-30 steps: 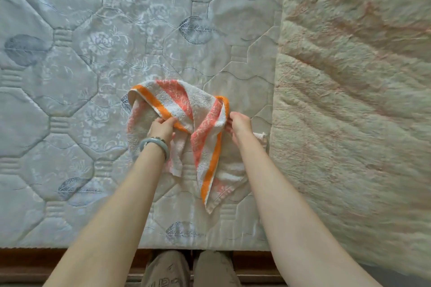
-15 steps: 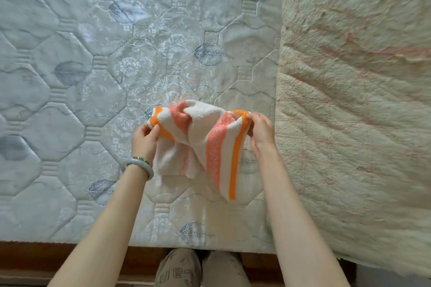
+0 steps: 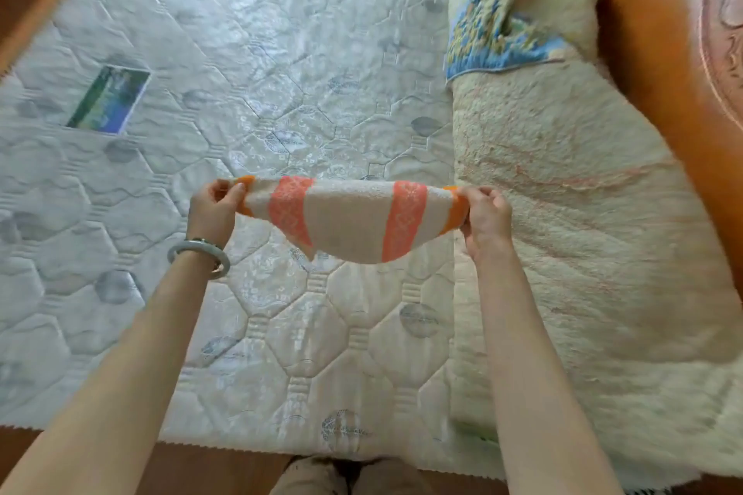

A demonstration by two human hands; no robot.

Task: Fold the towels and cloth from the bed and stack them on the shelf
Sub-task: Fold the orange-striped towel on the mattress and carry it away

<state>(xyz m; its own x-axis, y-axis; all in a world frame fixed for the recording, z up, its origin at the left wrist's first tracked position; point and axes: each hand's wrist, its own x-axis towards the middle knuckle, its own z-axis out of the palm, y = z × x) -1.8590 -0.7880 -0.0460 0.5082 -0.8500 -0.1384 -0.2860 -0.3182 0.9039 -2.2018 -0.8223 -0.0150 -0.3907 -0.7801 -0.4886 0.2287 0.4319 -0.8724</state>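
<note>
A: Entry: we log the striped towel (image 3: 354, 219) held up in the air above the mattress (image 3: 241, 52), stretched between both hands, its middle sagging.

B: How do we describe the hands?

A: The left hand (image 3: 213, 205) pinches the towel's left orange edge between thumb and curled fingers; the right hand (image 3: 484, 215) pinches the right orange edge likewise. A pale bracelet (image 3: 199, 255) sits on the left wrist.

B: And what do we note around it?

A: A cream fleecy blanket (image 3: 583, 213) lies along the mattress's right side, below the right hand. A blue floral cloth (image 3: 494, 12) lies crumpled at its far end. A green label (image 3: 108, 100) sits on the mattress, far left. We cannot tell whether the towel is doubled.
</note>
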